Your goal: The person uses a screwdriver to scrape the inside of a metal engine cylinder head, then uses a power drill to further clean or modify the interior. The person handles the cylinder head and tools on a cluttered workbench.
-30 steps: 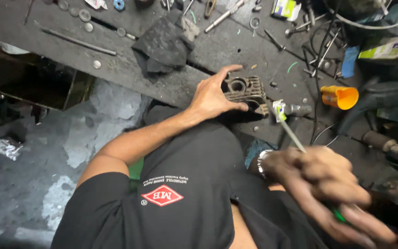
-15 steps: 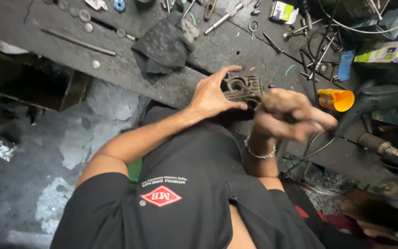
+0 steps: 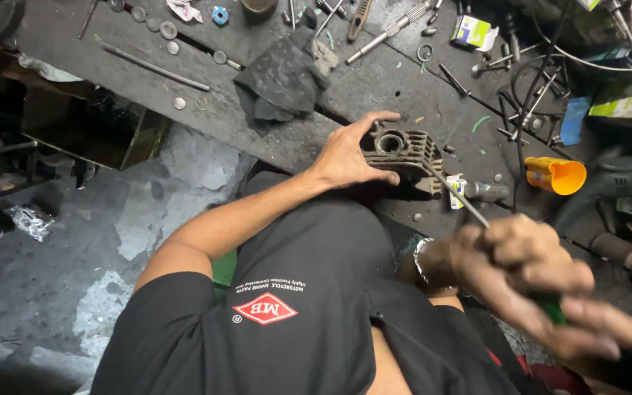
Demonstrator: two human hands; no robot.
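My left hand (image 3: 350, 152) grips the near-left side of a dark, finned metal engine cylinder (image 3: 404, 150) that rests at the front edge of the workbench (image 3: 374, 80). My right hand (image 3: 539, 281), blurred by motion, is closed around the green handle of a screwdriver (image 3: 469, 201). The thin shaft slants up and left, and its tip touches the right side of the cylinder. A bracelet shows on my right wrist.
A dark rag (image 3: 279, 77) lies on the bench behind the cylinder. An orange cup-shaped part (image 3: 556, 175), a small spray can (image 3: 477, 192), loose washers, rods, wires and hand tools are scattered about. The concrete floor (image 3: 74, 256) lies to the left.
My right hand with the screwdriver has swung from close above the cylinder back down to the right. The left hand has stayed on the cylinder.
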